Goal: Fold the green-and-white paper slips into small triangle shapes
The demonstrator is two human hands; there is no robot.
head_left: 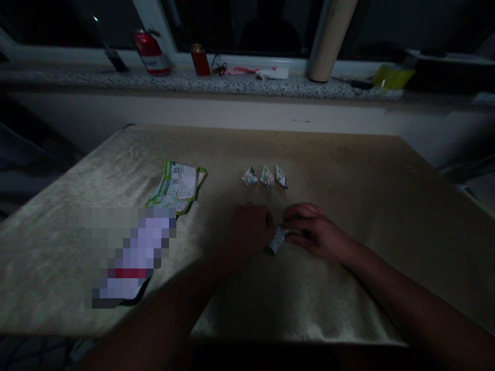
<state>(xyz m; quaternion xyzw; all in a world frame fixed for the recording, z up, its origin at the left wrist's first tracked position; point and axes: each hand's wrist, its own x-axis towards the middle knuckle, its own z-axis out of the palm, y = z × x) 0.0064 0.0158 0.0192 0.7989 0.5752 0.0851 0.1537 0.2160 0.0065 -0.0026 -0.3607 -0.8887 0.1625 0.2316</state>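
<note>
Between my two hands, low over the table, is a small piece of folded printed paper [277, 240]. My left hand [251, 226] is closed, its fingertips on the paper's left side. From the right, my right hand [315, 229] pinches the paper's other edge with curled fingers. Just beyond the hands, three small folded paper pieces stand in a row: a left one [249, 176], a middle one [266, 176] and a right one [282, 177]. Flat green-and-white printed sheets or packets [178, 183] lie overlapping to the left. The underside of the held paper is hidden.
A pixelated phone-like device [139, 252] lies at the left on the cloth-covered table [348, 175]. Along the granite sill [232, 85] stand a red can [151, 54], a red jar [200, 61] and a cardboard tube [330, 44]. A yellow item [393, 77] sits farther right.
</note>
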